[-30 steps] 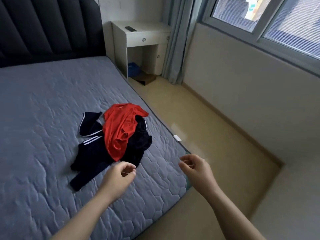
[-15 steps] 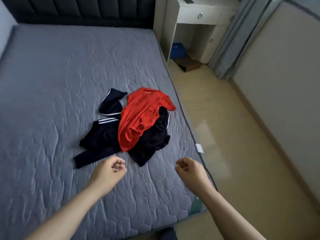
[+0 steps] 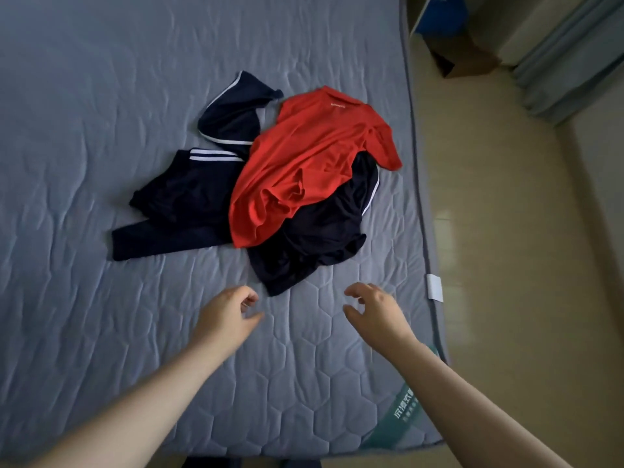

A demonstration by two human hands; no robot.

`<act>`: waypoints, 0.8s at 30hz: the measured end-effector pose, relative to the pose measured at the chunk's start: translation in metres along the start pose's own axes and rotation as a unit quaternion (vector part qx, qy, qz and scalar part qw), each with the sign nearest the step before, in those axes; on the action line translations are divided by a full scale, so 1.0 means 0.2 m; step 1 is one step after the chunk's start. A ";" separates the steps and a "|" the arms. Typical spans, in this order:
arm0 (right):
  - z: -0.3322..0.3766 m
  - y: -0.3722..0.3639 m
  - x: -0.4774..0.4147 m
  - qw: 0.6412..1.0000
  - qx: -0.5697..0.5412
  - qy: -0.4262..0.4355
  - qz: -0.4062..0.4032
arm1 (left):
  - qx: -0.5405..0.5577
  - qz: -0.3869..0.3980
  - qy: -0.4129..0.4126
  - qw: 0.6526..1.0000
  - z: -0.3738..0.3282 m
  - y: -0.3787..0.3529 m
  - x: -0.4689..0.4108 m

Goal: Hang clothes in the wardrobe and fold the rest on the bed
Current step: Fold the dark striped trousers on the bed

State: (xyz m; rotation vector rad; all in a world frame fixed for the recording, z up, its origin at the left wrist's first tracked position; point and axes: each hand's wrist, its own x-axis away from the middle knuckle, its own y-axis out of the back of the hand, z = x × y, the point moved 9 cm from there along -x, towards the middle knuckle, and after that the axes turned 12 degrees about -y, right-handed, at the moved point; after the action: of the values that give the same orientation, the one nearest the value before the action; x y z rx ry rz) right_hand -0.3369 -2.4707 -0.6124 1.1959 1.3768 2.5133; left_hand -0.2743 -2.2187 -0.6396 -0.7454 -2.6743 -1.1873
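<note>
Head view | our left hand (image 3: 227, 315) and right hand (image 3: 378, 309) hover near the bed (image 3: 84, 130) edge, fingers loosely curled, empty | red shirt (image 3: 304, 163) atop navy clothes (image 3: 189, 197) just beyond

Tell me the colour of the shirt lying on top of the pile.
Bright red: the red shirt with a small white mark at its collar, shown in the head view.

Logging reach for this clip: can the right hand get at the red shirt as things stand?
Probably yes: the right hand is empty, and the red shirt lies atop the dark clothes, nothing covering it.
</note>
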 end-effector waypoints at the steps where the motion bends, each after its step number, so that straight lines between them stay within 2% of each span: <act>1: -0.02 -0.05 -0.07 1.000 0.003 0.002 0.004 | 0.002 0.003 0.005 1.000 0.06 -0.07 -0.04; 7: -0.02 -0.42 -0.44 0.998 0.028 0.038 0.031 | 0.004 0.016 0.027 0.999 0.37 -0.43 -0.31; 12: 0.03 -0.65 -0.67 0.994 0.054 0.098 0.009 | -0.066 0.013 -0.055 0.996 0.46 -0.62 -0.52; 16: 0.05 -0.81 -0.83 0.985 0.120 0.126 -0.003 | -0.155 0.064 -0.040 0.985 0.54 -0.78 -0.65; 18: 0.06 -0.84 -0.90 0.981 0.146 0.128 -0.028 | -0.205 0.050 -0.035 0.977 0.56 -0.80 -0.71; 20: 0.08 -0.83 -0.94 0.977 0.153 0.129 -0.076 | -0.224 0.021 -0.065 0.972 0.54 -0.78 -0.75; 24: 0.11 -0.79 -0.95 0.977 0.113 0.135 -0.117 | -0.164 0.028 -0.121 0.979 0.51 -0.72 -0.78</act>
State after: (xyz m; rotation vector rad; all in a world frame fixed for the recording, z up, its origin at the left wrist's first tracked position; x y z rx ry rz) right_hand -0.2385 -2.4295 -0.8352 0.6775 1.7867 2.4701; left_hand -0.2003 -2.2881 -0.8520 -1.0692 -2.6478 -1.6446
